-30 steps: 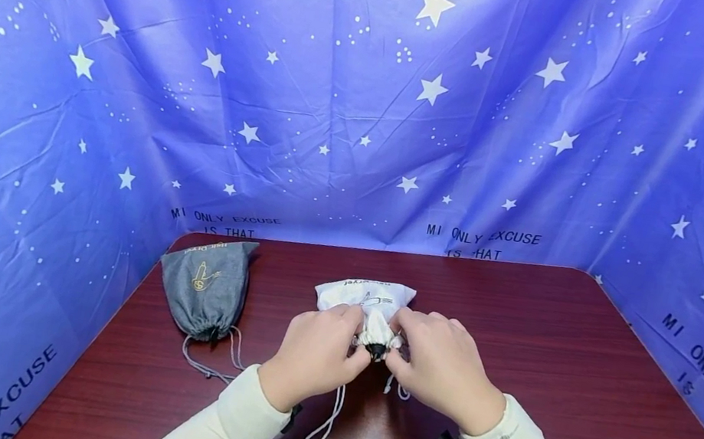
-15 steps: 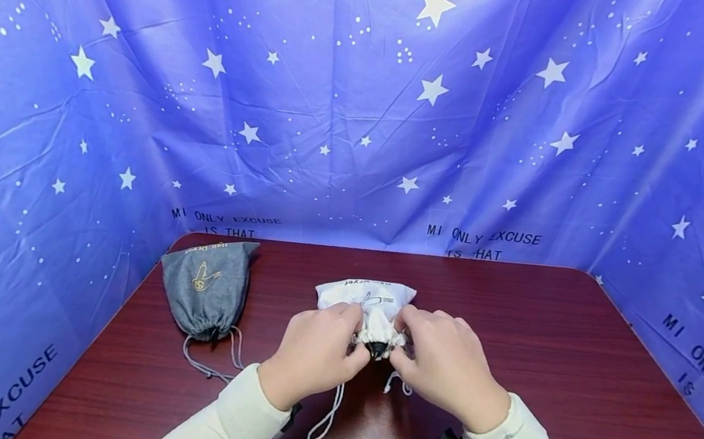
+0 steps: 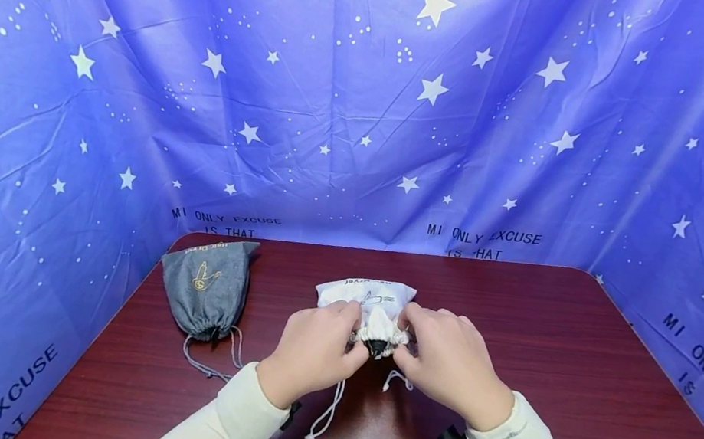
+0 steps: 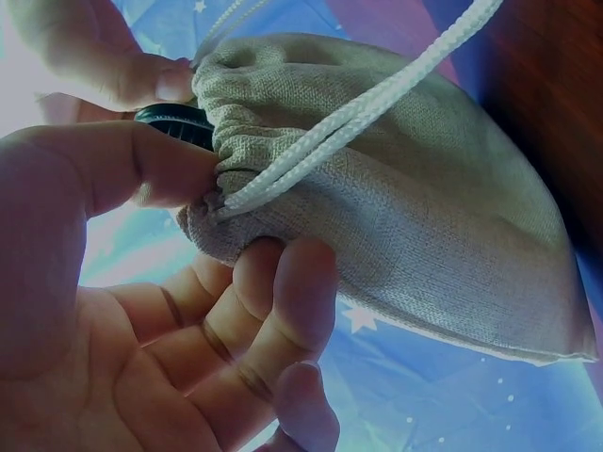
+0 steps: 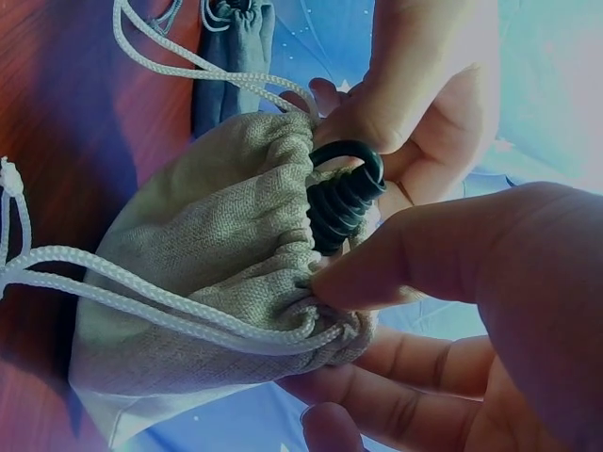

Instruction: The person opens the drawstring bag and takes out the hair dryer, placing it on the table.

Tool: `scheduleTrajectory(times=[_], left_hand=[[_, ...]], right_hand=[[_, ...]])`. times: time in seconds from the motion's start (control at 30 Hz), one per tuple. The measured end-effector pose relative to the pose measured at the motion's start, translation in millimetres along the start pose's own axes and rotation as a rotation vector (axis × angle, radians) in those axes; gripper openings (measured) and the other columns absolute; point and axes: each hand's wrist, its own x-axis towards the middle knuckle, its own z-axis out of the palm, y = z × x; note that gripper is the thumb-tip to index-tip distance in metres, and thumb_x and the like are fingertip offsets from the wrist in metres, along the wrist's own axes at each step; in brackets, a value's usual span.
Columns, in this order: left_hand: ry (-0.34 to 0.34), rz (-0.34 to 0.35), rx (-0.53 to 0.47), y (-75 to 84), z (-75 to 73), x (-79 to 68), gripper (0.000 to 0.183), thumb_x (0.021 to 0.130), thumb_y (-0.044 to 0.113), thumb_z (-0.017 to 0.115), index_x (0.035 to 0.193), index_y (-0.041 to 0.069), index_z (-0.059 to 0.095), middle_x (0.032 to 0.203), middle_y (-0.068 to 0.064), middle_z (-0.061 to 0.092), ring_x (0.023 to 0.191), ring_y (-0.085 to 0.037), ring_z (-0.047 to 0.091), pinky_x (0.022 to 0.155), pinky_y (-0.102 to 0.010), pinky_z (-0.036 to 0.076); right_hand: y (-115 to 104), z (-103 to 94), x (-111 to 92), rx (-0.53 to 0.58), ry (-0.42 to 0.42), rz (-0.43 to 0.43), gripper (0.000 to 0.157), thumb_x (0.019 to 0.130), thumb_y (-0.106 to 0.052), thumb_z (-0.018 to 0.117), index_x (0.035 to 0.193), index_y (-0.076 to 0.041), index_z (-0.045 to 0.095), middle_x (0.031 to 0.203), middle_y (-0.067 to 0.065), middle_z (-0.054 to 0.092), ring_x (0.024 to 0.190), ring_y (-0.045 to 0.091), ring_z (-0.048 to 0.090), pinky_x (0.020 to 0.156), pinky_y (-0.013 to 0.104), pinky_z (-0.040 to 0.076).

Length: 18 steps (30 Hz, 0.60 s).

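White drawstring bag (image 3: 374,297): we note left hand (image 3: 317,346), right hand (image 3: 457,361) pinching its mouth (image 5: 292,188), now slightly wider, apparently being loosened

White drawstring pouch (image 5: 203,231): matt woven cloth, coarse linen-like grain, puckered at the mouth
White drawcord (image 4: 367,108): braided cord, smooth with a faint sheen
Black ribbed cable sleeve (image 5: 341,209): rubber or plastic, which one unclear; ridged, slightly shiny
Grey drawstring pouch (image 3: 206,300): matt woven fabric, gold-coloured print on the cloth
Worktop (image 3: 534,343): dark red-brown wood grain, smooth, glossy enough to reflect light
Backdrop (image 3: 338,93): thin printed cloth, creased, soft sheen
Sleeves (image 3: 242,415): soft, matt cream fabric
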Motion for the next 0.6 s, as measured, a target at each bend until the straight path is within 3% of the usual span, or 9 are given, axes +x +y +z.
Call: scheduleTrajectory(times=[0.6], left_hand=[[-0.007,-0.015,-0.004,-2.3,-3.6,0.8,0.024,0.076,0.031,0.074,0.079,0.021,0.052,0.067,0.010,0.048,0.048,-0.010,0.041,0.042,-0.029,0.031]], right_hand=[[3.2,-2.7,0.7,0.000,-0.012,0.013,0.021,0.072,-0.020,0.076,0.086,-0.021,0.061,0.059,-0.014,0.041,0.055,0.011,0.040,0.054,0.034,0.035]])
